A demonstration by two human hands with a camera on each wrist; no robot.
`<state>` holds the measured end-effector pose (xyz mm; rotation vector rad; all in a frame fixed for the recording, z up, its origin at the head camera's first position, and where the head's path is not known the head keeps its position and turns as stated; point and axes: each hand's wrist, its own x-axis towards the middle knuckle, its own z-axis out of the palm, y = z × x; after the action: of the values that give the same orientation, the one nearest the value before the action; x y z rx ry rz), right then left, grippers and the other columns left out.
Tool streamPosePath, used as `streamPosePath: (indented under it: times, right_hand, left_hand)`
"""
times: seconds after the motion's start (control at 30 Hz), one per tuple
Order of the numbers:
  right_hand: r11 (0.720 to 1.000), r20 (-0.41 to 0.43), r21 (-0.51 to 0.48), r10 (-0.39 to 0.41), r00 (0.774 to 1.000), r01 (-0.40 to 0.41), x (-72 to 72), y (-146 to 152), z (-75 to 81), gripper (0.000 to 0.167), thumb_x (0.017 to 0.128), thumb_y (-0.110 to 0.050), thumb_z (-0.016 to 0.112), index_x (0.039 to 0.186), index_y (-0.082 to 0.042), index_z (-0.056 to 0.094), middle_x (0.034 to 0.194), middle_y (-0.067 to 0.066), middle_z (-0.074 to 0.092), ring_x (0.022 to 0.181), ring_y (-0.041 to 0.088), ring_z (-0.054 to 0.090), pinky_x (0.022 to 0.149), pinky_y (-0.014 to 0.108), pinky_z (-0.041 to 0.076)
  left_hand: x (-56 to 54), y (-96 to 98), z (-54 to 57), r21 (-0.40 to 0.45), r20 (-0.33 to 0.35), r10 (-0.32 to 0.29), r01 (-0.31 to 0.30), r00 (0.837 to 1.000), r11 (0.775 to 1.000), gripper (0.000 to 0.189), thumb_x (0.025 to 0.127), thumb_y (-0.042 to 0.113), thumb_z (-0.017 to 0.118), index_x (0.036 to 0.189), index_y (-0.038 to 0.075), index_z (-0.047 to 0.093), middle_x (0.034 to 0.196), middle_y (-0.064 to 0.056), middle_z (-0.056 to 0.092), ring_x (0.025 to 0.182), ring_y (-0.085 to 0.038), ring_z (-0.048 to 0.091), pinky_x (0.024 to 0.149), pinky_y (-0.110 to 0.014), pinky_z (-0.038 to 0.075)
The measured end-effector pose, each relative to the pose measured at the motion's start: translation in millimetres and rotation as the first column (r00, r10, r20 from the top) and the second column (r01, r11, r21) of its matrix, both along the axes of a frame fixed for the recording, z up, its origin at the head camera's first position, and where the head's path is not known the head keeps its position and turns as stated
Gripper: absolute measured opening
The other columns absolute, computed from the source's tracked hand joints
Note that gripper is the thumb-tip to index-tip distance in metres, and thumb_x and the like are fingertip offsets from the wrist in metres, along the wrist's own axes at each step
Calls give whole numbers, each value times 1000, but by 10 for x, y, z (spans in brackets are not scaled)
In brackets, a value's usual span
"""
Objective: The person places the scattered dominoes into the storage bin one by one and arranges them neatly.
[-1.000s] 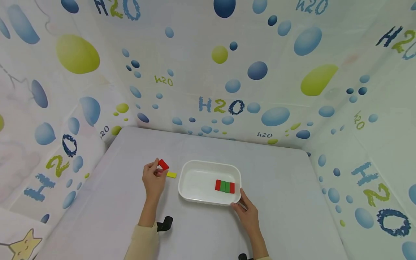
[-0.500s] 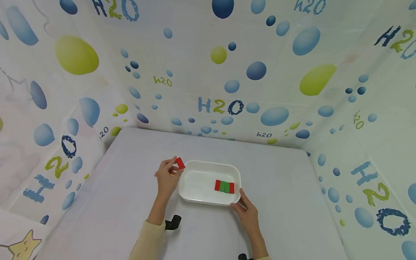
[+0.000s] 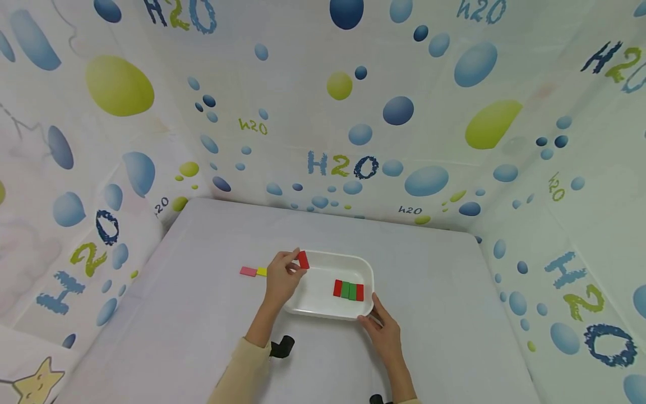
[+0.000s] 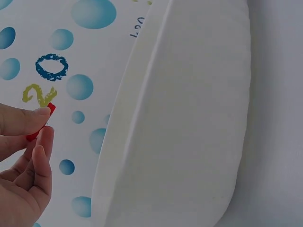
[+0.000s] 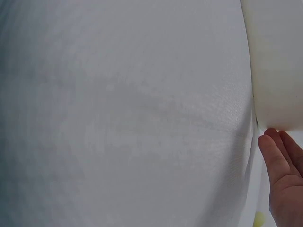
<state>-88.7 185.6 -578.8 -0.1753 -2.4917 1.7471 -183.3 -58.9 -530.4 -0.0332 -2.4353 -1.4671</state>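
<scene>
Your left hand (image 3: 281, 279) pinches a red block (image 3: 303, 260) between thumb and fingertips, tilted, apart from the white tray (image 3: 315, 294) and, in the head view, seen against its 10 o'clock corner. Clock positions are taken about the tray's centre. Outside at 9 o'clock, a pink block (image 3: 248, 271) lies flat on the white table (image 3: 444, 314), end toward a yellow block (image 3: 262, 271) that your hand partly hides. Inside at 3 o'clock, four blocks stand side by side: red (image 3: 337, 288), two green (image 3: 345, 289), red (image 3: 360, 292). Your right hand (image 3: 385, 331) holds the 4 o'clock corner, thumb and fingers on its adjoining sides.
</scene>
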Motion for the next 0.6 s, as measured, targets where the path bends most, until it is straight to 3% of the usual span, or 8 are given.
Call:
streamPosePath:
  times: [0.13, 0.4, 0.6]
  right_hand:
    - [1000, -3, -4, 13, 1000, -13, 20, -17, 97, 72, 83, -6, 74, 147, -2, 41, 147, 21, 46, 124, 41, 56, 92, 33, 52]
    - [999, -15, -35, -3, 1000, 2, -59, 63, -251, 75, 82, -17, 78, 148, -15, 43, 149, 12, 47, 124, 33, 57, 92, 27, 51]
    - [999, -25, -38, -7, 1000, 6, -70, 68, -289, 76, 81, -16, 79, 148, -16, 43, 149, 10, 48, 123, 32, 58, 91, 26, 52]
  left_hand:
    - [-15, 79, -55, -40, 38, -16, 18, 999, 999, 53, 80, 2, 77, 131, 3, 61, 107, -15, 64, 80, -21, 66, 73, -30, 58]
    - [-67, 180, -188, -87, 115, -69, 79, 991, 993, 53, 80, 1, 77, 131, 3, 61, 107, -14, 65, 78, -18, 63, 70, -29, 58]
    - [-104, 247, -283, -132, 184, -111, 137, 977, 982, 55, 78, -2, 77, 130, 1, 61, 106, -14, 65, 75, -17, 62, 67, -26, 55]
